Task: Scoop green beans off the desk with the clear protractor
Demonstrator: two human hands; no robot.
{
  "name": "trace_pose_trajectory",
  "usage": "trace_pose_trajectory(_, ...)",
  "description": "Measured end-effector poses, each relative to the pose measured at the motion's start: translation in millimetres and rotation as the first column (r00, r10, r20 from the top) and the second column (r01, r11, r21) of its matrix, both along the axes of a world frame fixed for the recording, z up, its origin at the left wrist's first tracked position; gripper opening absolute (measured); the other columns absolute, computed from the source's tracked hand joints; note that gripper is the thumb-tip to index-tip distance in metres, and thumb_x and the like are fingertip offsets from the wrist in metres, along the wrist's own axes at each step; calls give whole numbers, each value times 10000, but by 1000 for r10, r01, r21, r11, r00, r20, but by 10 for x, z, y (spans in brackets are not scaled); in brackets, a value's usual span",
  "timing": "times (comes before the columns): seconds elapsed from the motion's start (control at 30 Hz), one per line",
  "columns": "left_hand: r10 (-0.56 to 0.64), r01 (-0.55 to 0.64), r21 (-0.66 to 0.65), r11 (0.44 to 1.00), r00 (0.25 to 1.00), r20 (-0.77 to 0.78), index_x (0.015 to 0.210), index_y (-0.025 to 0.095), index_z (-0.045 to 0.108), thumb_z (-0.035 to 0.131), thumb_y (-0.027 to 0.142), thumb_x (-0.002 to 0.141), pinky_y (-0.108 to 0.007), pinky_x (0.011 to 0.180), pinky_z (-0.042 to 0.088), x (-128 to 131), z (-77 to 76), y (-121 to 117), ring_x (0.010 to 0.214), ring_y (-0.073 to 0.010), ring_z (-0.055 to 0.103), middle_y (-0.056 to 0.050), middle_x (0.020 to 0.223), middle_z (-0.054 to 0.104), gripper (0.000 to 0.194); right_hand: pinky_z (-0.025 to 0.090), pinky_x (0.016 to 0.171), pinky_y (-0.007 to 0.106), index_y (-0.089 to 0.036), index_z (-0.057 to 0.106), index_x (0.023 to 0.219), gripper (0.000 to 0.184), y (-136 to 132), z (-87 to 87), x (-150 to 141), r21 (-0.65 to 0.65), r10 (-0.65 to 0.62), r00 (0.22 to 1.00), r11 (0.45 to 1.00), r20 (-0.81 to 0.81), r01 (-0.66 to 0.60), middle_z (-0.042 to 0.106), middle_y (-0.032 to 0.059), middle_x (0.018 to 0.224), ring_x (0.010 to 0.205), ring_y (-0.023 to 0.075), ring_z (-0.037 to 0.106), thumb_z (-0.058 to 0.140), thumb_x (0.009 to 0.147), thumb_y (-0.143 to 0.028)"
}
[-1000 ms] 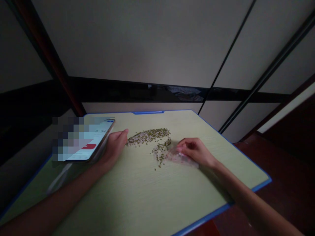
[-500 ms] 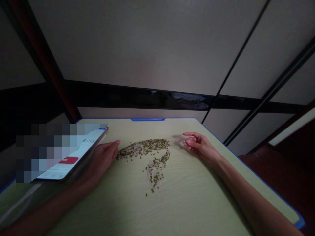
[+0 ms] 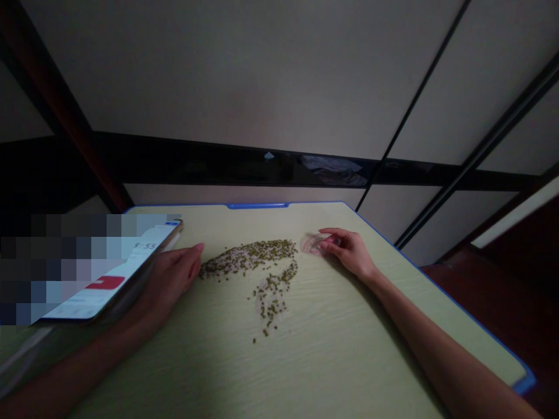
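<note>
Small green beans (image 3: 271, 249), like mung beans, lie mixed with pale grains in a long heap across the table. A smaller scatter of beans (image 3: 271, 294) trails toward me. My left hand (image 3: 177, 273) rests at the heap's left end, its fingers curled in and the thumb on top; what they hold, if anything, is hidden. Beyond the heap's right end, my right hand (image 3: 345, 249) pinches a small clear plastic piece (image 3: 311, 244) against the tabletop. Its exact kind is too blurred to tell, and something reddish shows by the fingers.
A tablet or phone (image 3: 126, 273) with a lit screen leans beside my left forearm, a pale cable (image 3: 28, 349) below it. The pale table (image 3: 305, 361) has a blue rim and a blue handle (image 3: 257, 205) at its far edge. Cabinet panels (image 3: 227, 87) stand close behind.
My right hand has turned slightly, and the clear plastic piece now lies flatter, left of the fingertips. The view has shifted a little. My left hand keeps its place by the heap.
</note>
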State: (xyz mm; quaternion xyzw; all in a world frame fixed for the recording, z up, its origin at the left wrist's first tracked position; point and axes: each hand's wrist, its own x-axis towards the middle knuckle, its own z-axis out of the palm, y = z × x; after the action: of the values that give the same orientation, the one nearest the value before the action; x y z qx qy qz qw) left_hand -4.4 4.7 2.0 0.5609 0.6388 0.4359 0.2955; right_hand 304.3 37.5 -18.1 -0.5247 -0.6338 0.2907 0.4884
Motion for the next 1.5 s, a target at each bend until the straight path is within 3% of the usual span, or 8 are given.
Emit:
trace_pose_trajectory(0.37, -15, 15, -7, 1000, 1000, -6, 368, 211, 329, 413, 445, 750, -260, 473, 248, -5, 4, -8, 376, -106, 303, 61, 313, 314, 455, 413, 494, 257, -154, 669, 860, 261, 24, -1, -46, -28, 69, 998, 997, -6, -69, 567, -14, 554, 474, 121, 496, 650, 639, -292)
trace_pose_trajectory(0.63, -9, 8, -20, 1000, 1000, -24, 385, 213, 335, 410, 434, 750, -262, 478, 244, 19, 43, -36, 383, -111, 308, 62, 318, 323, 434, 418, 551, 260, -160, 672, 853, 215, 24, 8, -39, 4, 153, 986, 988, 58, -154, 615, 11, 659, 568, 136, 512, 634, 673, -272)
trace_pose_trajectory(1.0, -17, 17, -30, 999, 1000, -21, 378, 210, 335, 410, 424, 765, -264, 481, 257, -24, 3, -11, 384, -110, 308, 63, 326, 323, 449, 407, 533, 254, -146, 671, 875, 220, -5, 28, -70, -17, 251, 967, 968, 51, -250, 551, -20, 576, 511, 112, 482, 625, 697, -267)
trace_pose_trajectory(1.5, -17, 17, -18, 1000, 999, -47, 383, 208, 342, 410, 437, 769, -269, 491, 254, -30, -13, 0, 392, -111, 316, 62, 328, 332, 453, 432, 565, 269, -147, 687, 864, 219, -66, 66, 19, -36, 298, 953, 954, 56, -297, 604, 1, 626, 548, 125, 520, 647, 691, -277)
